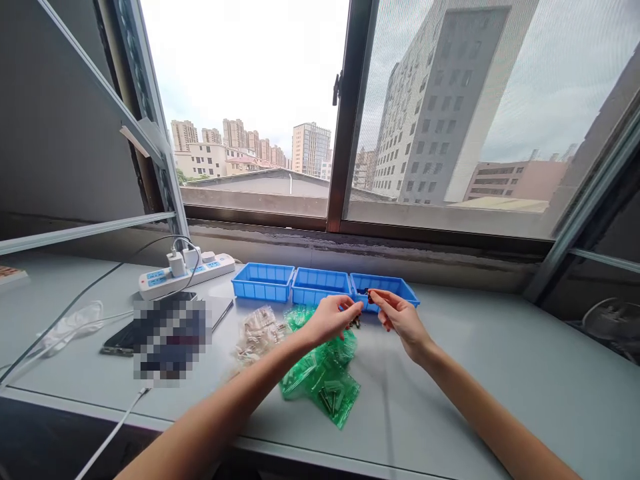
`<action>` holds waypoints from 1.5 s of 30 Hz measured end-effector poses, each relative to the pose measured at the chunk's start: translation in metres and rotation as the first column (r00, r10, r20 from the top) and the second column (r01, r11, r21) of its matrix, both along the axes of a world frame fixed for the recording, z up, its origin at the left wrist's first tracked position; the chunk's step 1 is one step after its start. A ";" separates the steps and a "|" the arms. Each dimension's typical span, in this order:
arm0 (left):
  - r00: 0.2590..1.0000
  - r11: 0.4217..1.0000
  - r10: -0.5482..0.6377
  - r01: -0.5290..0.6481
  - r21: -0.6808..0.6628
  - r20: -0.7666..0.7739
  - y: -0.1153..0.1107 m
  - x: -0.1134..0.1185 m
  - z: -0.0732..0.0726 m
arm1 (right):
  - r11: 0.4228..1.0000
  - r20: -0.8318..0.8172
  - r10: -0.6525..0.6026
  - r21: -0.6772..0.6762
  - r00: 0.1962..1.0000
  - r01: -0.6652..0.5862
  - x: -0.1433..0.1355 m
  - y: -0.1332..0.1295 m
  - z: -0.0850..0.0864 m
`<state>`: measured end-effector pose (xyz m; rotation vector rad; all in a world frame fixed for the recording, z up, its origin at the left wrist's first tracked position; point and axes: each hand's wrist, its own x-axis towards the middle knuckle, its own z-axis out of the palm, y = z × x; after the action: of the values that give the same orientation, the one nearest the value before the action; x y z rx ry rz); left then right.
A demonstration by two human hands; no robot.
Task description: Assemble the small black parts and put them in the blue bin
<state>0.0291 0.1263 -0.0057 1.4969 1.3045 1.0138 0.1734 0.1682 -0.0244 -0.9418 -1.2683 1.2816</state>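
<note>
My left hand is closed, its thumb and fingers pressed together above a heap of green zip bags. Small dark pieces show just under its fingertips; whether they are held is hard to see. My right hand pinches a small dark part between thumb and forefinger, in front of the right blue bin. The part's kind is too small to make out. Metal pins or screws show through the nearest green bag. Left of these lies a pile of clear bags with small contents.
Two more blue bins, the middle one and the left one, stand in the same row below the window. A power strip with chargers, a phone and cables lie on the left. Metal frame posts flank the table.
</note>
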 end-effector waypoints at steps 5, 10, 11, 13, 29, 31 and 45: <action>0.874 0.903 0.202 0.007 0.429 -0.441 -0.006 0.000 -0.006 | 0.999 -0.004 0.034 -0.035 0.999 -0.034 -0.002 -0.001 -0.002; 0.789 0.870 0.241 0.082 0.486 -0.566 -0.012 -0.002 -0.001 | 0.989 -0.021 0.131 -0.070 0.991 -0.133 -0.004 -0.005 0.001; 0.782 0.865 0.253 0.080 0.495 -0.569 -0.012 -0.002 -0.001 | 0.985 -0.024 0.154 -0.076 0.988 -0.156 -0.004 -0.006 0.002; 0.778 0.855 0.279 0.064 0.514 -0.562 -0.011 -0.002 -0.001 | 0.980 -0.027 0.177 -0.093 0.984 -0.178 -0.004 -0.009 0.005; 0.775 0.826 0.345 0.018 0.564 -0.530 -0.007 -0.007 -0.004 | 0.956 -0.115 0.202 -0.193 0.973 -0.221 -0.004 -0.010 0.002; 0.770 0.816 0.357 0.020 0.578 -0.529 -0.007 -0.007 -0.004 | 0.949 -0.144 0.211 -0.207 0.967 -0.238 -0.004 -0.010 0.002; 0.747 0.785 0.389 0.039 0.619 -0.540 -0.006 -0.007 -0.007 | 0.924 -0.153 0.307 -0.187 0.939 -0.332 -0.003 -0.010 0.003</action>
<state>0.0220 0.1205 -0.0131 2.4066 1.7366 1.1508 0.1708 0.1585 -0.0219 -0.8083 -1.2423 1.7321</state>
